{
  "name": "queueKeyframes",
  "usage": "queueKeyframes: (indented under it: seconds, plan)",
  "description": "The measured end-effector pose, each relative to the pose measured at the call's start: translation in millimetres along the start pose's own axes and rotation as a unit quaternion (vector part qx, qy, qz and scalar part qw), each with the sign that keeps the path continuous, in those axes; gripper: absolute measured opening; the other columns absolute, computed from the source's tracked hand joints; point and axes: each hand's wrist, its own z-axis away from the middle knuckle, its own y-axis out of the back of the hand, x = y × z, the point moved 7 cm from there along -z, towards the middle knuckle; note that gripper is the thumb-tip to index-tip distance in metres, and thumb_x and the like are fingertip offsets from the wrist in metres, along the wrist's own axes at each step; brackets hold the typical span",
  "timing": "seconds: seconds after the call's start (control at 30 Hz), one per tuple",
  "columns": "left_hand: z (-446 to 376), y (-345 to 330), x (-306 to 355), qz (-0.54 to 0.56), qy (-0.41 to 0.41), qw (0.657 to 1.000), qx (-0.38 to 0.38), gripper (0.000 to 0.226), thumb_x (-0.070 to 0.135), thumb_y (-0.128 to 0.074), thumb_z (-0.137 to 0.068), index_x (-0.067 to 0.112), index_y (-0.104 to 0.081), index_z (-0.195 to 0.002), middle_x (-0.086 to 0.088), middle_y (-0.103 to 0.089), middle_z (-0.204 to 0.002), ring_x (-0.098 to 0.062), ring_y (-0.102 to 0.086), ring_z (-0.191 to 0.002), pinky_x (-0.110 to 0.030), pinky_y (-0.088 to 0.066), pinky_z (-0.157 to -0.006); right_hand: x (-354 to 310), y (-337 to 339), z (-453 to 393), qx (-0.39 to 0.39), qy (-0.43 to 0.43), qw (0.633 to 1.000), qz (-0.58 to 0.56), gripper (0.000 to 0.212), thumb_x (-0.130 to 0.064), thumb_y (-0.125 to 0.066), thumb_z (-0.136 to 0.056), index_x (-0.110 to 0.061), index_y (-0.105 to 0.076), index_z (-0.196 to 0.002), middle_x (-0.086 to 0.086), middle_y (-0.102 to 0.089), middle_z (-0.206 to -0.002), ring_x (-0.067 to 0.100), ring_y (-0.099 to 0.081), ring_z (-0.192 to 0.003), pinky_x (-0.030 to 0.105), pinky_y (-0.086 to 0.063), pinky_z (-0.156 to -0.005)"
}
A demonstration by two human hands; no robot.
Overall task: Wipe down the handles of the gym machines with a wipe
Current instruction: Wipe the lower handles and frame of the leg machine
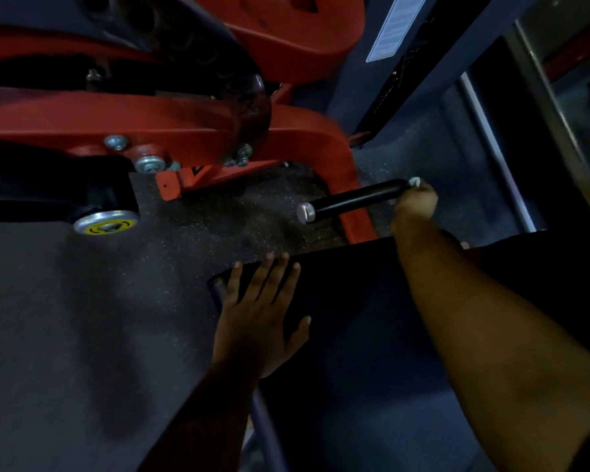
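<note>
Black foam handle [358,198]: long axis runs from the right hand [414,204] down-left to the metal end cap [306,212].
White wipe [415,181] is pinched at the handle's inner end by the nearer right hand; left hand [259,318] is laid flat, fingers spread, on the dark pad [355,301].

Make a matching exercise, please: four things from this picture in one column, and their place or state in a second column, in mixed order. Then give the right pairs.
Things:
1. left hand
2. right hand
3. wipe
4. cap

States:
A. silver, at the handle's free end
B. flat on the black pad, fingers spread
C. white, showing above the fingers
D. curled at the handle's far end

Pairs: 1-B, 2-D, 3-C, 4-A
</note>
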Motion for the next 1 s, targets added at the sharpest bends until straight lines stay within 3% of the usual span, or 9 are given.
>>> queueKeyframes:
  seconds: [0.1,0.23,0.3,0.37,0.53,0.7,0.8,0.9,1.0]
  plan:
    - [1.7,0.4,0.0,0.012,0.0,1.0,0.004,0.082,0.064,-0.044,-0.095,0.018,-0.031,-0.162,-0.006,-0.022,-0.17,-0.022,-0.015,-0.158,-0.059,-0.005,-0.126,-4.4,-4.1,47.7,-0.025,0.109,0.99,0.091,0.036,-0.03,-0.047,-0.105,-0.009,-0.068,-0.125,0.007,-0.069,-0.118,0.022,-0.065,-0.111,0.033,-0.05,-0.102]
    - [0.8,-0.8,-0.2,0.011,0.0,1.0,0.0,0.082,0.065,-0.042,-0.096,0.017,-0.03,-0.162,-0.006,-0.019,-0.171,-0.023,-0.013,-0.159,-0.062,-0.01,-0.124,-11.7,17.5,101.2,-0.166,0.202,0.958,0.119,0.023,-0.018,-0.053,-0.103,-0.012,-0.073,-0.113,0.01,-0.073,-0.113,0.023,-0.071,-0.104,0.035,-0.058,-0.09]
    - [0.0,-1.2,-0.3,0.007,0.001,1.0,0.002,0.082,0.064,-0.043,-0.096,0.016,-0.031,-0.161,-0.006,-0.02,-0.171,-0.023,-0.015,-0.158,-0.062,-0.012,-0.124,-24.0,37.0,67.9,-0.106,0.236,0.959,0.121,0.02,-0.017,-0.055,-0.102,-0.01,-0.074,-0.105,0.012,-0.074,-0.106,0.025,-0.072,-0.099,0.037,-0.06,-0.087]
    - [0.6,-1.1,0.0,0.009,0.001,1.0,0.007,0.081,0.063,-0.045,-0.095,0.017,-0.033,-0.161,-0.006,-0.023,-0.17,-0.022,-0.017,-0.158,-0.062,-0.011,-0.124,-27.8,54.1,10.3,-0.006,0.198,0.968,0.156,0.026,-0.031,-0.055,-0.1,-0.017,-0.074,-0.109,0.004,-0.074,-0.108,0.021,-0.071,-0.101,0.04,-0.058,-0.092]
    - [0.0,-1.1,-0.4,-0.002,0.002,1.0,-0.002,0.083,0.064,-0.042,-0.094,0.018,-0.03,-0.161,-0.006,-0.023,-0.17,-0.023,-0.018,-0.157,-0.061,-0.011,-0.124,-9.6,15.4,-30.3,-0.069,0.048,0.955,0.285,0.035,-0.03,-0.058,-0.103,-0.002,-0.069,-0.121,0.017,-0.073,-0.107,0.032,-0.067,-0.107,0.036,-0.054,-0.089]
    - [2.2,-1.2,-1.0,0.016,-0.001,1.0,0.018,0.081,0.062,-0.046,-0.095,0.018,-0.033,-0.161,-0.005,-0.024,-0.17,-0.022,-0.017,-0.158,-0.06,-0.01,-0.125,-15.3,9.3,28.4,-0.034,0.145,0.97,0.194,0.041,-0.038,-0.049,-0.105,-0.007,-0.07,-0.122,0.013,-0.072,-0.119,0.024,-0.071,-0.106,0.044,-0.054,-0.1]
    - [1.5,-0.8,-0.6,0.003,-0.002,1.0,0.009,0.081,0.064,-0.043,-0.096,0.017,-0.033,-0.161,-0.006,-0.024,-0.17,-0.023,-0.017,-0.158,-0.06,-0.008,-0.125,-19.3,10.7,90.8,-0.057,0.221,0.961,0.154,0.032,-0.031,-0.057,-0.104,-0.011,-0.072,-0.123,-0.001,-0.073,-0.117,0.006,-0.068,-0.109,0.032,-0.049,-0.105]
    - [1.3,-1.8,-0.4,0.004,0.003,1.0,0.004,0.081,0.064,-0.044,-0.095,0.017,-0.034,-0.161,-0.007,-0.025,-0.169,-0.023,-0.019,-0.157,-0.06,-0.009,-0.125,-8.9,3.9,149.9,-0.144,0.266,0.928,0.216,0.034,-0.035,-0.054,-0.103,-0.017,-0.067,-0.13,0.003,-0.071,-0.122,0.014,-0.065,-0.115,0.03,-0.047,-0.108]
    - [1.5,-1.7,-0.2,0.007,0.002,1.0,0.002,0.081,0.064,-0.043,-0.095,0.017,-0.032,-0.161,-0.007,-0.024,-0.17,-0.023,-0.018,-0.158,-0.059,-0.006,-0.125,8.0,10.9,172.1,-0.214,0.253,0.916,0.225,0.031,-0.013,-0.051,-0.104,-0.023,-0.068,-0.128,-0.013,-0.065,-0.107,-0.007,-0.061,-0.088,0.0,-0.039,-0.086]
